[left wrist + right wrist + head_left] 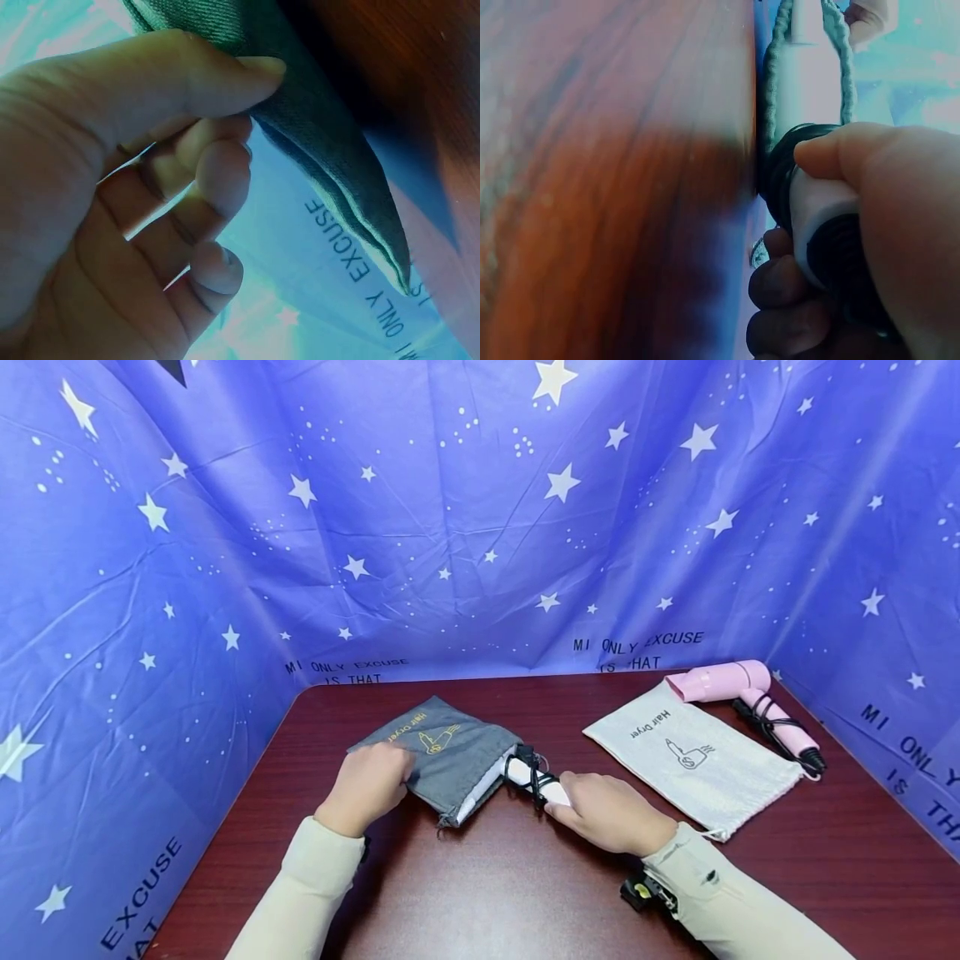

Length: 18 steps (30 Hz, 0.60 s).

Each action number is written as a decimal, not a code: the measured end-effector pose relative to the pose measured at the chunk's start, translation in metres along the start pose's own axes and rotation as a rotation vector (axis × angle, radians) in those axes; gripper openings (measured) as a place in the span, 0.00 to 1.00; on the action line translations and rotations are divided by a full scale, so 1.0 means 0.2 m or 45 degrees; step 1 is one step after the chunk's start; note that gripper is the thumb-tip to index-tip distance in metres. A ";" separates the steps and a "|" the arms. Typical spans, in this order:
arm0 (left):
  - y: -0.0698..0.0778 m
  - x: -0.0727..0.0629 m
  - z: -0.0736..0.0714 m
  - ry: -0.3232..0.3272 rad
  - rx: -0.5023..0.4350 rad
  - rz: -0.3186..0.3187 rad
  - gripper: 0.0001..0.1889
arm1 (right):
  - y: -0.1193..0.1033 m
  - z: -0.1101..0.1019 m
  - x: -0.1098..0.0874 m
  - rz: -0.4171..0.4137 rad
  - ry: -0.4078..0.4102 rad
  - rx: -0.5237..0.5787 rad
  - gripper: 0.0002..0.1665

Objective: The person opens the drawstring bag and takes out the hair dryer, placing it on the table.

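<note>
A dark grey drawstring bag (pixel 472 752) with yellow "Hair Dryer" print lies towards the middle of the table. My left hand (pixel 371 783) pinches its near-left side; in the left wrist view the thumb and forefinger hold the cloth (pixel 322 142). Out of the bag's mouth sticks the white handle of a hair dryer (pixel 553 791), wound with black cord. My right hand (pixel 611 812) grips that handle by its end, fingers curled round it. In the right wrist view the dryer's white body (pixel 810 82) shows between the bag's edges; the rest is hidden inside.
At the right a white drawstring bag (pixel 697 768) with black print lies flat. A pink hair dryer (pixel 727 681) with a black cord round its handle rests at its far-right edge. A blue star-patterned cloth (pixel 450 527) stands round the dark red table (pixel 487 893).
</note>
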<state>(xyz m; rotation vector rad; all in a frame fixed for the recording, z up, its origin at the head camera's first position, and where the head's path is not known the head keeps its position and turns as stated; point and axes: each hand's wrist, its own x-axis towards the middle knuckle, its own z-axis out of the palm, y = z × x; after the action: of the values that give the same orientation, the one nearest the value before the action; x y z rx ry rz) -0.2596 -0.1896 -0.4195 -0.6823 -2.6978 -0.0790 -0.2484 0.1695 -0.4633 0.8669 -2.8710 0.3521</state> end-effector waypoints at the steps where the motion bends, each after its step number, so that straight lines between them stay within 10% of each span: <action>1: 0.00 0.00 0.00 0.007 0.006 -0.008 0.24 | 0.00 0.00 0.00 0.000 -0.003 0.006 0.18; 18: -0.04 -0.01 0.02 0.021 -0.011 -0.043 0.21 | 0.02 0.00 0.00 -0.014 -0.016 0.026 0.17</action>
<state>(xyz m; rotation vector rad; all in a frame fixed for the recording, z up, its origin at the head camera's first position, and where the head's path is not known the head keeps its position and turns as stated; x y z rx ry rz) -0.2634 -0.1962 -0.4231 -0.6357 -2.6951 -0.1047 -0.2511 0.1726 -0.4634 0.8913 -2.8780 0.3767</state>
